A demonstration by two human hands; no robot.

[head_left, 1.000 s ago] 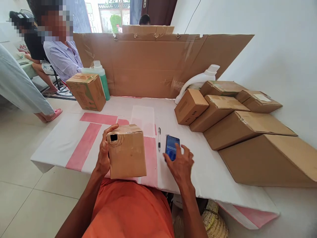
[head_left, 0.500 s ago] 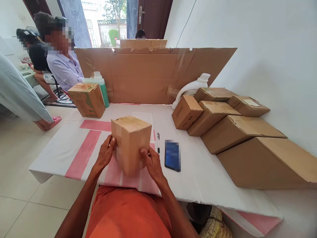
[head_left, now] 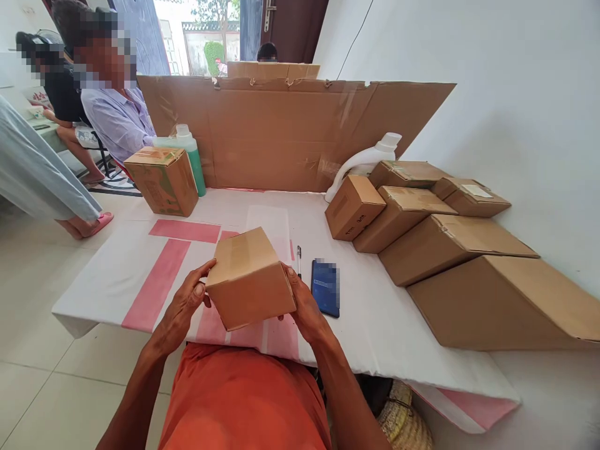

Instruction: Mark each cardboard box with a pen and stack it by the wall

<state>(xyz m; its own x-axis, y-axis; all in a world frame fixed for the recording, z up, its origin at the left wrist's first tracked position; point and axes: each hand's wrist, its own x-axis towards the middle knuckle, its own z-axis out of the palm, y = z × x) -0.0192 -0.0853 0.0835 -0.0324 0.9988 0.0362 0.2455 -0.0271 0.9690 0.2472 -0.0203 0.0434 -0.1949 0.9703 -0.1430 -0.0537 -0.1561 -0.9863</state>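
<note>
A small brown cardboard box [head_left: 250, 281] is held tilted over the near edge of the table, between my two hands. My left hand [head_left: 190, 300] grips its left side, the fingers curled at the edge. On the opposite side my right hand [head_left: 302, 303] is closed on the box, thumb up along the corner and fingertips showing underneath. A strip of tape runs across the box's upper face. Just beyond my right hand lie a dark blue phone [head_left: 325, 287] and a pen [head_left: 299, 259].
Several cardboard boxes [head_left: 462, 250] line the table's right side. A white jug [head_left: 363, 159] leans behind them. Back left stand another box [head_left: 164, 181] and a green liquid bottle [head_left: 194, 162]. A cardboard partition [head_left: 281, 134] spans the back. People are to the left.
The box has been turned over in my hands, from standing taller to lying tilted with a different face toward me. My hands have shifted their hold on its sides.
</note>
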